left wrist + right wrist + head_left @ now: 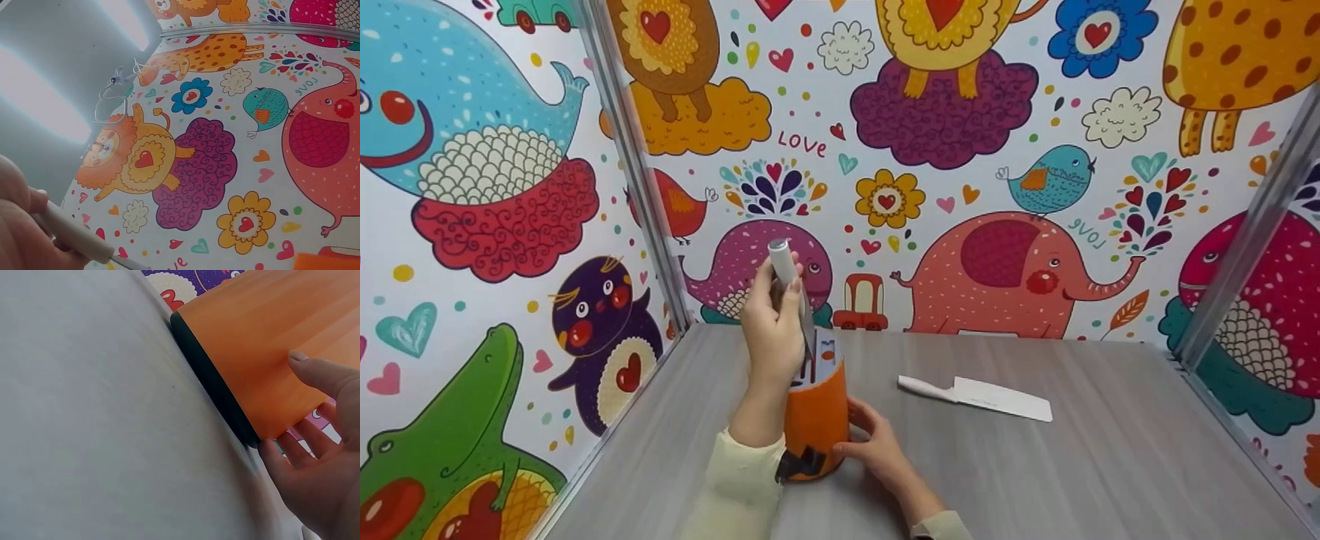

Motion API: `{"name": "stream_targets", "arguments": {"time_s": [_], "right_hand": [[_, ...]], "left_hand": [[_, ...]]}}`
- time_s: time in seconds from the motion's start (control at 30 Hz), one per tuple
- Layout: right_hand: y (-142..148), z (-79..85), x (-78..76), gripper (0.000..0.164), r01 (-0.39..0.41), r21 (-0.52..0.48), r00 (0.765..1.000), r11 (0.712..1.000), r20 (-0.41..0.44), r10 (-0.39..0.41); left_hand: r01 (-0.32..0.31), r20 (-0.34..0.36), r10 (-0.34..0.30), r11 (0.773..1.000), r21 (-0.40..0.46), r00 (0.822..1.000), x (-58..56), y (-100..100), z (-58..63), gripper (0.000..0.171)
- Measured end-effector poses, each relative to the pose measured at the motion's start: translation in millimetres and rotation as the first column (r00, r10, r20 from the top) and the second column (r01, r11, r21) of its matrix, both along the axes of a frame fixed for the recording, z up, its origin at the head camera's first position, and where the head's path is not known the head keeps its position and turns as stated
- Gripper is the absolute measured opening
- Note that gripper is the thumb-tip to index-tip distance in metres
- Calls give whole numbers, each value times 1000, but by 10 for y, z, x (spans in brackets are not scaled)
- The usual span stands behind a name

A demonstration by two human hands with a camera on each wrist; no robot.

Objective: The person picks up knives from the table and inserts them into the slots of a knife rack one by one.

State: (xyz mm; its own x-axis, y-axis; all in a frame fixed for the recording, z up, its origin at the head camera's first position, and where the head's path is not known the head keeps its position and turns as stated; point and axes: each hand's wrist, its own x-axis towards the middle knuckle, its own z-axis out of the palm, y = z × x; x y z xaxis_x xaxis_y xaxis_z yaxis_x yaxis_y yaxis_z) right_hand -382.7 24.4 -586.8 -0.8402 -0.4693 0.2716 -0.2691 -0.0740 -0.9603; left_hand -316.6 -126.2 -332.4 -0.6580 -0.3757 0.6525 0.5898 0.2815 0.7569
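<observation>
My left hand [772, 326] grips the pale handle [782, 262] of a knife, held upright above an orange knife block [819, 416]. Its narrow blade [808, 322] points down to the slotted top, and the tip is hard to make out there. In the left wrist view, fingers wrap the same knife handle [79, 233]. Low on the block's right side, my right hand [877, 442] holds it. The right wrist view has the thumb on the orange face and the other fingers round the edge, near the black base [214, 382].
A white cleaver [997, 401] lies flat on the grey wood-grain table [1080, 472], right of the block. Cartoon-printed walls [885, 247] with metal corner posts [641, 165] enclose the table at the back and sides. A black piece [802, 463] sits by the left sleeve.
</observation>
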Motion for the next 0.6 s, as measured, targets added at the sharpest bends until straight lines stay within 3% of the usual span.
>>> {"name": "stream_targets", "arguments": {"time_s": [0.17,0.4,0.6], "right_hand": [[-1,-7,4,77,3,-7,1000,1000,-13,-3],[10,-7,-8,76,14,4,999,1000,-31,-14],[13,-13,-7,77,13,9,999,1000,-38,-12]], "left_hand": [[-13,37,13,1000,13,999,-59,36,-101,42],[-54,136,58,998,-34,989,-151,32,-215,44],[-141,218,170,980,-143,961,-203,44,-320,46]]}}
